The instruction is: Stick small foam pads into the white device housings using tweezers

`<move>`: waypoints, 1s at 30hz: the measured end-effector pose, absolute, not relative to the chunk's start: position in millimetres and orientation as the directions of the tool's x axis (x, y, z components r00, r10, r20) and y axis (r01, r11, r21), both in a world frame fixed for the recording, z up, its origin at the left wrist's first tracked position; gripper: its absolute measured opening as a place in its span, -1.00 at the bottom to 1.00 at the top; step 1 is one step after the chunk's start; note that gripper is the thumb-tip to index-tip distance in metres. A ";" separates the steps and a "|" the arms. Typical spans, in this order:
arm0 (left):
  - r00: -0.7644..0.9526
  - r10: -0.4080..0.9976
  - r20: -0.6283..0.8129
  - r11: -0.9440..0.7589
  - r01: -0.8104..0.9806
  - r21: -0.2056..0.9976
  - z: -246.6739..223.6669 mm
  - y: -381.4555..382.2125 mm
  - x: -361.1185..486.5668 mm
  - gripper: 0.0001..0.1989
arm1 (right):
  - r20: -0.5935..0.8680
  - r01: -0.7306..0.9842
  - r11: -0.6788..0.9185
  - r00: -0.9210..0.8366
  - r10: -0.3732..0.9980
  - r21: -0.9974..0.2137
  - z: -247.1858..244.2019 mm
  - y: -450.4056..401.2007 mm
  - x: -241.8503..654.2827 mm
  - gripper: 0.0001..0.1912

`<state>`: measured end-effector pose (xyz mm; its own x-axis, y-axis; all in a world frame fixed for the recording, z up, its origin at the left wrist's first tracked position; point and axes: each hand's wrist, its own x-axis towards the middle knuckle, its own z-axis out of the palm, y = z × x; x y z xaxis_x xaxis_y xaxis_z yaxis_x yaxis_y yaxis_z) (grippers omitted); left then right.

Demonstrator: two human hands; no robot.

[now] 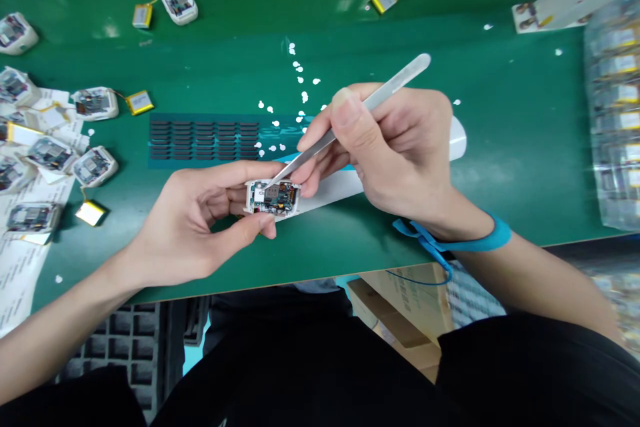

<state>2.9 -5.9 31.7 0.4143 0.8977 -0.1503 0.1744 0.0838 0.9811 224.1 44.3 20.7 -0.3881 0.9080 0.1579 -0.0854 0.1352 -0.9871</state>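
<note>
My left hand (210,220) grips a small white device housing (274,198) by its edges, thumb below and fingers above. Its open face shows a circuit board with a metal card holder and tiny parts. Metal tweezers (373,101) are pinched between the thumb and fingers of my right hand (395,147). Their tip reaches the upper left part of the board; whether it touches or holds anything is too small to tell. Under the hands lies a white strip (340,188). Beyond them, several small white round stickers (301,80) are scattered on the green mat (215,73).
Black foam strips (205,140) lie on a sheet behind my left hand. More open housings (95,103) with yellow-edged batteries (139,103) sit left and at the back. A clear tray (620,113) stands at the right. A blue wrist strap (480,240) trails a cord over the table edge.
</note>
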 end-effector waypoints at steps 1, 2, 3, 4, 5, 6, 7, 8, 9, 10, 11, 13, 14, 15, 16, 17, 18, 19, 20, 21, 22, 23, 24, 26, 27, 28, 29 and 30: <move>0.410 0.899 -0.153 0.082 0.183 0.980 31.9 -5.9 2.9 -0.66 | 0.159 -0.082 0.138 -0.387 0.908 -0.987 21.1 44.2 224.2 -0.62; 0.403 0.902 -0.154 0.082 0.192 0.978 32.1 -5.9 3.0 -0.67 | 0.155 -0.074 0.137 -0.390 0.908 -0.988 21.5 44.0 224.3 -0.62; 0.394 0.906 -0.156 0.082 0.198 0.977 32.0 -6.2 3.2 -0.69 | 0.151 -0.068 0.136 -0.390 0.908 -0.988 21.9 43.5 224.3 -0.61; 0.381 0.911 -0.156 0.083 0.201 0.976 31.9 -6.7 3.7 -0.71 | 0.148 -0.062 0.134 -0.389 0.909 -0.989 22.2 42.9 224.2 -0.61; 0.368 0.917 -0.156 0.087 0.198 0.976 31.6 -7.3 4.2 -0.73 | 0.143 -0.054 0.133 -0.393 0.908 -0.990 22.3 42.1 223.9 -0.61; 0.357 0.921 -0.156 0.090 0.194 0.977 31.3 -8.1 4.8 -0.75 | 0.142 -0.045 0.135 -0.399 0.906 -0.990 22.3 41.3 223.6 -0.62; 0.347 0.925 -0.156 0.093 0.193 0.977 30.9 -8.7 5.3 -0.76 | 0.146 -0.041 0.141 -0.404 0.903 -0.989 22.1 40.6 223.1 -0.63; 0.340 0.926 -0.162 0.096 0.203 0.974 30.4 -9.0 5.7 -0.77 | 0.161 -0.047 0.155 -0.398 0.903 -0.987 21.7 40.1 222.8 -0.66; 0.327 0.931 -0.160 0.090 0.217 0.972 29.9 -8.9 5.8 -0.78 | 0.191 -0.066 0.180 -0.373 0.908 -0.981 21.2 40.0 222.7 -0.67; 0.309 0.938 -0.157 0.085 0.234 0.968 29.3 -8.1 5.5 -0.79 | 0.235 -0.085 0.219 -0.326 0.916 -0.972 20.5 40.4 223.0 -0.67; 0.279 0.949 -0.149 0.079 0.248 0.966 28.5 -6.6 4.9 -0.79 | 0.289 -0.093 0.274 -0.256 0.923 -0.957 19.8 41.5 223.8 -0.66; 0.178 0.980 -0.092 0.046 0.249 0.968 26.3 -1.5 2.6 -0.79 | 0.401 -0.018 0.403 -0.148 0.904 -0.915 18.1 45.6 227.2 -0.65; 0.114 0.993 -0.039 0.010 0.243 0.970 25.0 1.8 1.0 -0.81 | 0.444 0.063 0.457 -0.155 0.883 -0.887 17.0 48.2 229.4 -0.66; 0.052 0.998 0.026 -0.038 0.245 0.969 23.6 5.1 -1.0 -0.84 | 0.468 0.150 0.499 -0.203 0.860 -0.853 15.6 51.1 231.6 -0.67; 0.002 0.996 0.089 -0.086 0.260 0.962 22.2 8.2 -3.2 -0.87 | 0.469 0.224 0.528 -0.269 0.841 -0.819 14.0 54.1 233.5 -0.68; -0.031 0.989 0.146 -0.131 0.287 0.949 20.9 11.0 -5.7 -0.91 | 0.454 0.272 0.544 -0.332 0.827 -0.794 11.9 56.9 234.9 -0.66; -0.035 0.983 0.182 -0.160 0.335 0.928 19.7 13.4 -8.3 -0.93 | 0.428 0.301 0.547 -0.381 0.820 -0.781 9.5 59.6 235.7 -0.64; -0.011 0.980 0.199 -0.178 0.401 0.899 18.6 15.2 -11.1 -0.94 | 0.403 0.317 0.541 -0.408 0.819 -0.779 6.7 62.1 236.0 -0.63; 0.033 0.977 0.209 -0.199 0.478 0.856 17.6 16.7 -13.8 -0.93 | 0.385 0.323 0.534 -0.423 0.820 -0.782 3.5 64.4 235.7 -0.64; 0.091 0.973 0.210 -0.225 0.557 0.800 16.6 17.9 -16.3 -0.91 | 0.375 0.324 0.530 -0.435 0.819 -0.783 0.2 66.6 235.2 -0.65; 0.156 0.965 0.211 -0.262 0.626 0.735 15.6 19.0 -18.4 -0.88 | 0.367 0.325 0.533 -0.451 0.813 -0.781 -3.3 68.7 234.5 -0.66; 0.224 0.953 0.204 -0.303 0.677 0.670 14.4 20.1 -20.1 -0.85 | 0.366 0.324 0.543 -0.471 0.803 -0.775 -6.9 70.6 233.8 -0.67; 0.285 0.938 0.196 -0.344 0.709 0.616 13.2 21.1 -21.1 -0.83 | 0.370 0.317 0.556 -0.489 0.790 -0.768 -10.3 72.5 233.1 -0.67; 0.376 0.910 0.173 -0.406 0.727 0.554 10.6 23.0 -21.3 -0.81 | 0.383 0.292 0.580 -0.518 0.764 -0.761 -16.2 75.4 232.3 -0.65; 0.407 0.899 0.163 -0.427 0.724 0.542 9.2 23.8 -20.8 -0.81 | 0.390 0.283 0.587 -0.524 0.757 -0.759 -18.5 76.5 232.0 -0.64; 0.427 0.889 0.163 -0.443 0.716 0.539 7.9 24.3 -20.0 -0.82 | 0.400 0.275 0.592 -0.521 0.754 -0.758 -20.2 77.2 231.7 -0.64; 0.440 0.883 0.163 -0.453 0.709 0.540 6.8 24.6 -19.2 -0.82 | 0.405 0.272 0.593 -0.516 0.755 -0.758 -21.4 77.5 231.6 -0.64; 0.447 0.879 0.166 -0.460 0.703 0.543 5.8 24.7 -18.5 -0.83 | 0.408 0.271 0.592 -0.511 0.756 -0.759 -22.0 77.6 231.4 -0.64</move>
<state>-18.5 24.7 5.8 0.4469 0.8791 0.1659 0.7031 -0.4598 0.5425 231.4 77.6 -22.0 -0.5111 0.7564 0.4082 0.2709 0.5925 -0.7587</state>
